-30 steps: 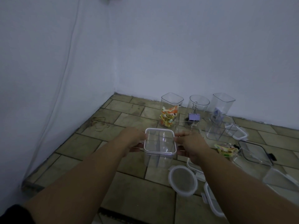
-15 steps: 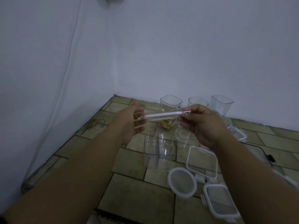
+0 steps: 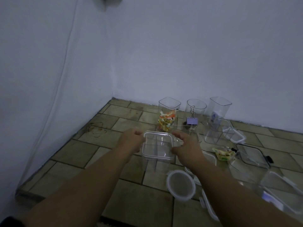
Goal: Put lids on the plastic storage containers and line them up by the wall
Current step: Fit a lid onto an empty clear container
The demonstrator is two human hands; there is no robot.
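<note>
- Right now the fingers (image 3: 138,133) of the left hand (image 3: 131,140) curl round the left edge of a clear square lid (image 3: 157,144), and those of the right hand (image 3: 185,145) pinch its right edge, so both hands are closed on the lid.
- The lid sits on top of a clear square container (image 3: 155,159) with dividers inside, standing on the tiled floor (image 3: 78,163) between the two forearms. I cannot tell whether the lid is clipped down or only resting on the rim.
- Just behind it, close to the back wall (image 3: 180,54), stand three tall open containers: a square one with colourful scraps (image 3: 168,116), a round one with a purple clip (image 3: 193,115), and another square one (image 3: 218,112).
- To the right, loose lids lie scattered, among them a round lid (image 3: 180,185) near the right forearm and a rectangular lid (image 3: 234,134) further back.
- Risk, as I judge it: pressing one side harder could seat the lid crooked, leaving a corner raised that pops open later.
- A hard downward push could also make the light container skid on the tiles, or tip it toward the tall ones behind, which look easy to topple.
- Clear plastic in dim light makes a misaligned edge hard to spot.
</note>
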